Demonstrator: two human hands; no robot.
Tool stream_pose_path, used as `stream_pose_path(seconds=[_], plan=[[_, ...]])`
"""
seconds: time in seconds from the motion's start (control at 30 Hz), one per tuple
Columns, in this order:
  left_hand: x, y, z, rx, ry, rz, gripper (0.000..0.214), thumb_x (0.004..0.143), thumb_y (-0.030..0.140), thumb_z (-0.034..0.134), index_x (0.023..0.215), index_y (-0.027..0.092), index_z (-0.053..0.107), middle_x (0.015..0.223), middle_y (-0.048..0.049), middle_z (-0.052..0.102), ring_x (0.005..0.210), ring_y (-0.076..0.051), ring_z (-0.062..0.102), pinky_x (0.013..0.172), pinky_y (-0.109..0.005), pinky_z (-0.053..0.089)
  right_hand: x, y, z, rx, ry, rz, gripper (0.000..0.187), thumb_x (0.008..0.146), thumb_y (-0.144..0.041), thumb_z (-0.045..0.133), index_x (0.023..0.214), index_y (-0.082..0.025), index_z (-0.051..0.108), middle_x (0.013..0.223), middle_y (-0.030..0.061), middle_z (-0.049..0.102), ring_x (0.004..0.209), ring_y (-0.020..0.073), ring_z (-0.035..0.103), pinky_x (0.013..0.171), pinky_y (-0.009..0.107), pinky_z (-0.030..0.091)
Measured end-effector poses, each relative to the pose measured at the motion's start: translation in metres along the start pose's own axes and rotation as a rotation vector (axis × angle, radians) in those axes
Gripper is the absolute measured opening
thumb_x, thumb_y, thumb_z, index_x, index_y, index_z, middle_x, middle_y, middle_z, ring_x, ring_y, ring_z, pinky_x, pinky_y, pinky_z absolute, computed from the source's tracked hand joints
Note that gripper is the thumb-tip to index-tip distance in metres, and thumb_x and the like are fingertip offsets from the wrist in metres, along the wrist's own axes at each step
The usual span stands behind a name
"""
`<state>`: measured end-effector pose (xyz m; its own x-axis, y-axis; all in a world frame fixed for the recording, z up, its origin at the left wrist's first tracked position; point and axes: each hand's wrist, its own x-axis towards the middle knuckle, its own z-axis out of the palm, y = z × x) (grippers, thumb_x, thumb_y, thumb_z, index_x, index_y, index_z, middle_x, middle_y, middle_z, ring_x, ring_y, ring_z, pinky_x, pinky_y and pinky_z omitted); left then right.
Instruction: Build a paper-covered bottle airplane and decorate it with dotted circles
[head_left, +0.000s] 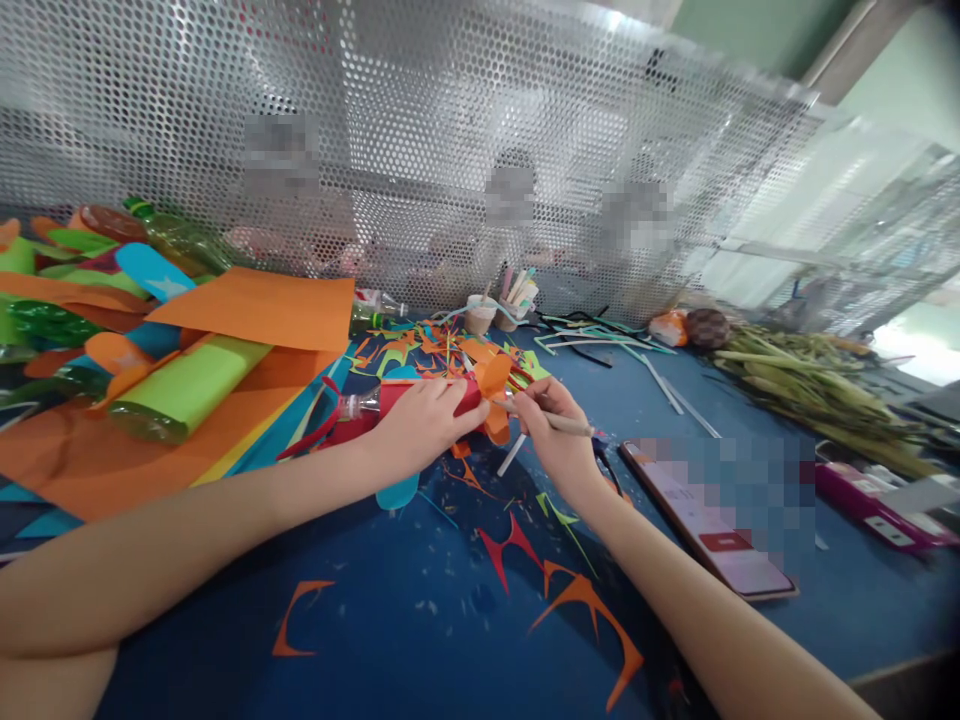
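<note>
A plastic bottle wrapped in red paper (391, 394) lies on its side on the blue table, its clear neck pointing left. My left hand (429, 425) is closed over the wrapped part and holds it down. At the bottle's right end sits an orange paper cut-out with rounded lobes (493, 385). My right hand (551, 425) pinches a pale, slim, pen-like stick (568, 425), its tip at the orange paper; whether it is a brush or a pen I cannot make out. A blue paper piece with rounded ends (397, 492) shows partly from beneath the bottle.
Orange paper sheets (259, 308) and paper-wrapped bottles (187, 390) pile up at left. Scraps (592, 605) litter the table (390, 620). Behind are a cup (480, 316) and a perforated metal screen (420, 130), with people beyond. A phone (705, 525) and dried stalks (795, 385) lie at right.
</note>
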<state>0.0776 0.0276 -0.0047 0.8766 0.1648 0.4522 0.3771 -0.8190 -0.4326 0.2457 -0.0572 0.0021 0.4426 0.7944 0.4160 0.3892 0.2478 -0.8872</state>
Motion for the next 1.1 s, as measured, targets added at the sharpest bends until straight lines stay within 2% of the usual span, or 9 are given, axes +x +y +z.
stream_pose_path(seconds=[0.2,0.77,0.93,1.1], plan=[[0.0008,-0.0018,-0.0045,-0.032,-0.009,0.04,0.036,0.09,0.021,0.046,0.125,0.027,0.046,0.1,-0.0117,0.054,0.085,-0.022,0.05,0.07,-0.034,0.041,0.0021,0.0044,-0.0001,0.054,0.007,-0.006,0.026,0.079,-0.031,0.056,0.062,-0.023,0.038,0.047,-0.0093,0.038,0.044,0.0087,0.034,0.047,0.024,0.03],[-0.0001,-0.0009,-0.0039,-0.096,0.044,0.028,0.026,0.088,0.025,0.048,0.113,0.022,0.052,0.095,-0.0117,0.054,0.085,-0.024,0.05,0.07,-0.035,0.041,0.001,0.0027,0.0038,0.0,-0.046,0.016,0.029,0.078,-0.035,0.059,0.064,-0.023,0.037,0.046,-0.0097,0.037,0.044,0.0084,0.034,0.045,0.023,0.028],[0.0005,-0.0008,-0.0059,-0.097,0.031,0.029,0.026,0.089,0.023,0.047,0.114,0.023,0.052,0.095,-0.0117,0.054,0.085,-0.023,0.05,0.071,-0.035,0.042,0.0017,0.0044,0.0011,-0.042,-0.012,0.015,0.028,0.078,-0.032,0.058,0.063,-0.023,0.037,0.046,-0.0095,0.037,0.043,0.0083,0.034,0.045,0.023,0.028],[0.0011,-0.0006,-0.0071,-0.09,0.03,0.027,0.028,0.088,0.023,0.048,0.116,0.023,0.052,0.096,-0.0115,0.054,0.087,-0.023,0.05,0.071,-0.035,0.042,0.0052,0.004,-0.0053,-0.089,0.053,-0.014,0.025,0.078,-0.026,0.054,0.061,-0.023,0.037,0.047,-0.0079,0.041,0.045,0.0097,0.04,0.048,0.024,0.032]])
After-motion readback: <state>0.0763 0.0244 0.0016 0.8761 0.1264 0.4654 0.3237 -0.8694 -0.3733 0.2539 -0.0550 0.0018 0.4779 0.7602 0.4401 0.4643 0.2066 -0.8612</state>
